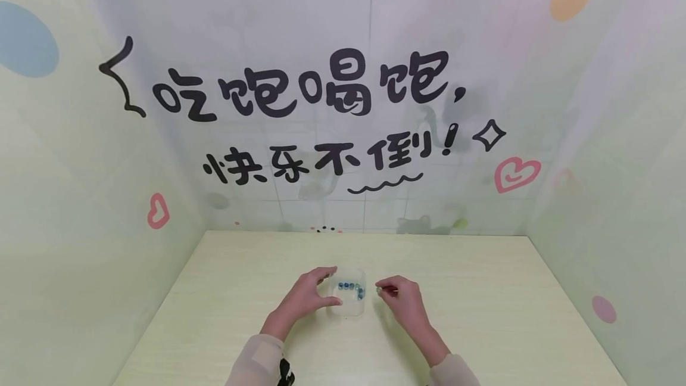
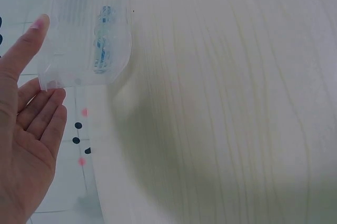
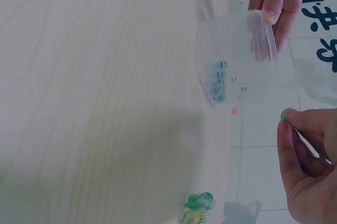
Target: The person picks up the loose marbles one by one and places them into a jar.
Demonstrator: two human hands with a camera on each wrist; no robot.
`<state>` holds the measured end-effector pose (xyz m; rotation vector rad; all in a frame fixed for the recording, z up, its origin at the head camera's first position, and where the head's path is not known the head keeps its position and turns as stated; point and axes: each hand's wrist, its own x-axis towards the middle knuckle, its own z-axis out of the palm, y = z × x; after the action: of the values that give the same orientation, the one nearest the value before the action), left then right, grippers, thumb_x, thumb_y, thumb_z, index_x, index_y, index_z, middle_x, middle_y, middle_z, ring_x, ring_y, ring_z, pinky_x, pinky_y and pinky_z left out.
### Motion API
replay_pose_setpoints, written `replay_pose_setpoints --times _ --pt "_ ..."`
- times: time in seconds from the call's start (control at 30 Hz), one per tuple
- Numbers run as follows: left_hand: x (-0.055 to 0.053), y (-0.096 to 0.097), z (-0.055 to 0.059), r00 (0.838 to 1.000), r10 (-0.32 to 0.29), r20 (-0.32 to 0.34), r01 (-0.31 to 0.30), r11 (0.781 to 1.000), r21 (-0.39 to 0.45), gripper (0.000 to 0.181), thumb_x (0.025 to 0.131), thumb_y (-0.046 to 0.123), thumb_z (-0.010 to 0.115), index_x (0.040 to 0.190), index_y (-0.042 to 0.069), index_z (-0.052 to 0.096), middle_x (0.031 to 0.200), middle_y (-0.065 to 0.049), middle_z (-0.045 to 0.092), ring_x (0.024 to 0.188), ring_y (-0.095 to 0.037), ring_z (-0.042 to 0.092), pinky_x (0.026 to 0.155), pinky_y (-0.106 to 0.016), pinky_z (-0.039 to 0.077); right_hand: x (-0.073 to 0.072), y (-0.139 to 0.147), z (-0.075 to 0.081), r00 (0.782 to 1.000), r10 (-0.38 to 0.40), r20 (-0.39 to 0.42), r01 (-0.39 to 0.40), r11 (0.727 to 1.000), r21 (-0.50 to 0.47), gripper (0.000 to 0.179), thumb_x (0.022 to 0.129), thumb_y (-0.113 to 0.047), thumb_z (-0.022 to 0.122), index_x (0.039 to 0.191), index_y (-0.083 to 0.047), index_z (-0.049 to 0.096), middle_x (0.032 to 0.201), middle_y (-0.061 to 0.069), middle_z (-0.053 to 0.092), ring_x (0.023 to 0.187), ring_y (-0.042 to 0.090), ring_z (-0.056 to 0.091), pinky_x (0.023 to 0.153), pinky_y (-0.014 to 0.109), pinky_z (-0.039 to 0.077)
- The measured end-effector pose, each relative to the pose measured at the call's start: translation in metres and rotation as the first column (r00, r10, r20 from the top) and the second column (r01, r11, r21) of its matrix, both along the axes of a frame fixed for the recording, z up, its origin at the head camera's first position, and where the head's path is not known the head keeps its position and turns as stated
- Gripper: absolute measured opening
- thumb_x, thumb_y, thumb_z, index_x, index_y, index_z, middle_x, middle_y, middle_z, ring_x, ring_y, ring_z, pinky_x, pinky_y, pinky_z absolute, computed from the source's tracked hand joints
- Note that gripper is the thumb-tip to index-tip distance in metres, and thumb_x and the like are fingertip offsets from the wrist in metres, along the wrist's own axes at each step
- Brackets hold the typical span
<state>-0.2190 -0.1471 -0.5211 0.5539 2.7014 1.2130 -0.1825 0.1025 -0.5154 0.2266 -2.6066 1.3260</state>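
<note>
Sleeve (image 1: 256, 359) at lower left leads to your left hand (image 1: 304, 298), angled inward, thumb on the near side and fingers on the far side, gripping the left part of a clear container (image 1: 348, 310) on the table (image 1: 482, 320). Inside it, mostly blue marbles (image 1: 346, 286) run across and down the right side. Just right, clear of the rim, your right hand (image 1: 406, 304) pinches a green marble (image 3: 284, 115) in its fingertips. Farther right, your right wrist view shows loose green and yellow marbles (image 3: 195, 202) on the tabletop.
</note>
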Motion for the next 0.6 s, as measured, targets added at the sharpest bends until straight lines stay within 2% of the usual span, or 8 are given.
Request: replay_pose_setpoints --times 0.6 --pt "-0.0008 0.0001 -0.0011 1.000 0.002 -0.012 -0.002 1.000 -0.002 0.077 0.078 0.027 0.085 0.143 0.002 0.051 0.143 -0.021 0.055 0.130 -0.041 0.054 0.107 -0.050 0.051 -0.0006 -0.0093 0.0009 0.999 0.038 0.015 -0.038 0.999 -0.010 0.013 0.083 0.005 0.074 0.095 0.000 0.076 0.090 0.009 0.074 0.080 0.016 0.067 0.068 0.014 0.058"
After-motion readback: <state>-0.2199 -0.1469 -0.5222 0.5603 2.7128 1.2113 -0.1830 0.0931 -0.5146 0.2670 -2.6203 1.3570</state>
